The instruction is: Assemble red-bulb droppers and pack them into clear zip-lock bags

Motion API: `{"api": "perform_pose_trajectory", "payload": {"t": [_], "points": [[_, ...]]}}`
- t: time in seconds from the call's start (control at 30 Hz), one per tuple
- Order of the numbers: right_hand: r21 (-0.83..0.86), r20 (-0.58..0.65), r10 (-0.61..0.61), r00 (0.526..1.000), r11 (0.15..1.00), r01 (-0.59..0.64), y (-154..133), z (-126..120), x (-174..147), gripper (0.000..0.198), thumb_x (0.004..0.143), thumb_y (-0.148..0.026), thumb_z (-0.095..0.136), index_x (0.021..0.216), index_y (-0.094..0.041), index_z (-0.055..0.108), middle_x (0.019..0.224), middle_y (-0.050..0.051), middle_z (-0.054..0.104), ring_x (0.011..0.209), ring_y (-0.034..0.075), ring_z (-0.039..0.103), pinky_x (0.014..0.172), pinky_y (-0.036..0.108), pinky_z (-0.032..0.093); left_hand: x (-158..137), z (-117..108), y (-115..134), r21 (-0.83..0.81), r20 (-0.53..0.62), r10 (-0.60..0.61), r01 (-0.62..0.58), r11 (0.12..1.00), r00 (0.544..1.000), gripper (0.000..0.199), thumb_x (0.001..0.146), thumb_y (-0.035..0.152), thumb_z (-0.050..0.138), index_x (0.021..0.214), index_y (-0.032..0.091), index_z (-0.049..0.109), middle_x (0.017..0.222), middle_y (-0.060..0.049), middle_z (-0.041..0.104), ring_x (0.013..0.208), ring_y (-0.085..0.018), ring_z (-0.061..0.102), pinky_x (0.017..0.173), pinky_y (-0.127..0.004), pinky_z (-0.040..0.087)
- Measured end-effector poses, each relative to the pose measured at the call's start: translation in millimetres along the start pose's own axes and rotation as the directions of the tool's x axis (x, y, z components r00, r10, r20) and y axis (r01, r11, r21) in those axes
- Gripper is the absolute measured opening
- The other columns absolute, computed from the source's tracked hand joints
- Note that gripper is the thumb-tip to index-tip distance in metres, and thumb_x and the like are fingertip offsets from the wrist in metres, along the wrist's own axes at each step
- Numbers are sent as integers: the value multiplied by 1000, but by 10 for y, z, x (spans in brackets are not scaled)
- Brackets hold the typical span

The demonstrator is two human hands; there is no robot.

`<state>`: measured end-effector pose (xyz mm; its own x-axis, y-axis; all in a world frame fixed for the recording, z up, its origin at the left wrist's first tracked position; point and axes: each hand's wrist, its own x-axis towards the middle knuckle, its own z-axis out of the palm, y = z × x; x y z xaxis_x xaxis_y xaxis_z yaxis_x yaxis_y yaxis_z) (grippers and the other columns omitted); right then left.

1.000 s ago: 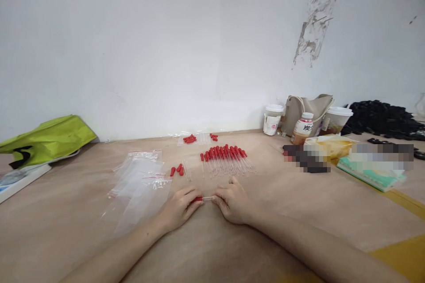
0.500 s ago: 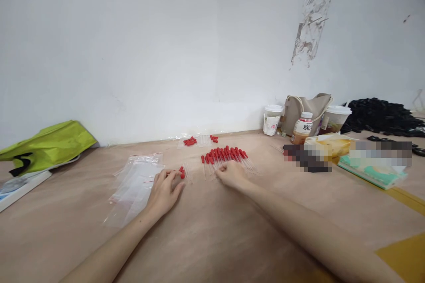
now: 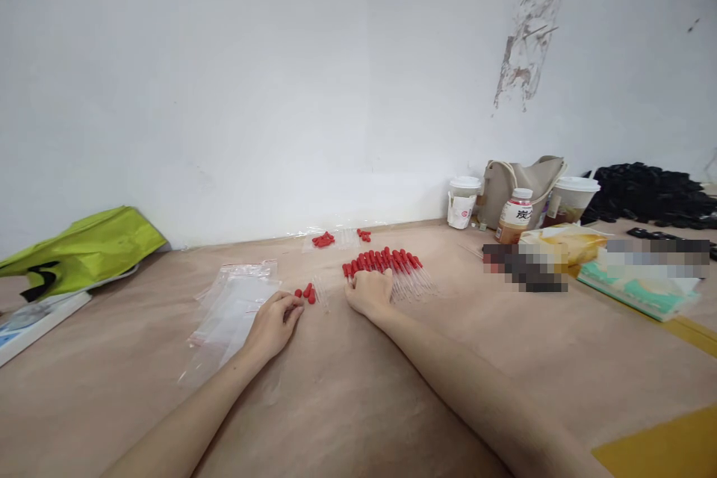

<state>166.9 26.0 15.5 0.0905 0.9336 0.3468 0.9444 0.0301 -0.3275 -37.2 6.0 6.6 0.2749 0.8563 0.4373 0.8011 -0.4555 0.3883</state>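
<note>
Both hands down at the droppers and loose bulbs, a gap between them.
So the right hand (image 3: 370, 293) is over the left part of the row of red-topped droppers (image 3: 396, 257), fingers tucked under, so can't tell if it's got hold of one. The left hand (image 3: 273, 323) is curled with fingertips right by the loose red bulbs (image 3: 311, 297), and honestly can't tell if it's pinching anything either. The droppers lie side by side on the brown-covered counter (image 3: 347, 396), bulbs toward the wall (image 3: 252, 89). A few clear tubes (image 3: 321, 294) sit just beside the loose bulbs, between the two hands, with clear bags (image 3: 238, 302) fanned out left of the left hand.
</note>
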Motion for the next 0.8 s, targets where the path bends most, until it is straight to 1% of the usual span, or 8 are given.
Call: {"api": "perform_pose_trajectory", "payload": {"t": [0.13, 0.27, 0.43, 0.53, 0.63, 0.7, 0.8], "points": [[-7, 11, 7, 1000, 1000, -7, 29, 20, -12, 28, 76, -35, 44, 68, -18, 66, 71, 9, 66, 73, 20, 59, 81, 38, 22, 6, 41, -40, -27, -30, -21, 20, 999, 999, 16, 77, 27, 48, 85, 21, 61, 89, -4, 57, 80, -19, 58, 73, -32, 48], [-23, 9, -10, 1000, 1000, 10, 42, -13, -27, 28, 75, -35, 44, 67, -17, 65, 71, 9, 66, 71, 21, 59, 79, 39, 23, 11, 44, -83, -44, -80, -73, 69, 997, 994, 21, 76, 29, 49, 93, 18, 56, 95, -6, 54, 74, -17, 60, 71, -30, 51], [1, -30, -87, 996, 996, 87, -58, -63, -62, 22, 74, -32, 46, 71, -19, 64, 70, 7, 66, 74, 21, 59, 81, 39, 22, 41, 29, -86, -60, -62, -76, 73, 996, 995, 29, 76, 30, 49, 100, 18, 57, 96, -6, 56, 72, -17, 62, 68, -28, 52], [15, 40, -119, 992, 993, 119, -205, -39, -73, 24, 74, -34, 47, 72, -19, 65, 73, 8, 66, 75, 22, 59, 83, 40, 22, 57, 37, -71, -61, -41, -54, 52, 997, 998, 28, 75, 29, 47, 98, 19, 61, 98, -6, 58, 80, -19, 62, 73, -29, 51], [7, 134, -107, 985, 994, 107, -356, -10, -61, 29, 74, -37, 47, 77, -16, 66, 77, 11, 67, 77, 23, 60, 82, 40, 25, 60, 43, -69, -57, -38, -50, 47, 997, 998, 26, 74, 28, 48, 92, 19, 64, 97, -6, 60, 88, -20, 60, 78, -29, 48], [4, 188, -89, 978, 996, 89, -428, -12, -45, 33, 75, -40, 47, 83, -14, 66, 82, 14, 67, 79, 24, 60, 82, 40, 26, 57, 38, -76, -55, -47, -66, 63, 996, 997, 25, 74, 30, 49, 90, 20, 65, 95, -5, 62, 82, -20, 61, 75, -29, 49], [7, 254, -78, 964, 997, 79, -477, -45, -23, 37, 75, -43, 47, 89, -14, 65, 89, 16, 66, 85, 26, 59, 84, 40, 26, 53, 24, -87, -58, -66, -104, 100, 993, 992, 21, 75, 33, 49, 84, 21, 64, 85, -4, 65, 72, -19, 62, 69, -30, 49]]}}
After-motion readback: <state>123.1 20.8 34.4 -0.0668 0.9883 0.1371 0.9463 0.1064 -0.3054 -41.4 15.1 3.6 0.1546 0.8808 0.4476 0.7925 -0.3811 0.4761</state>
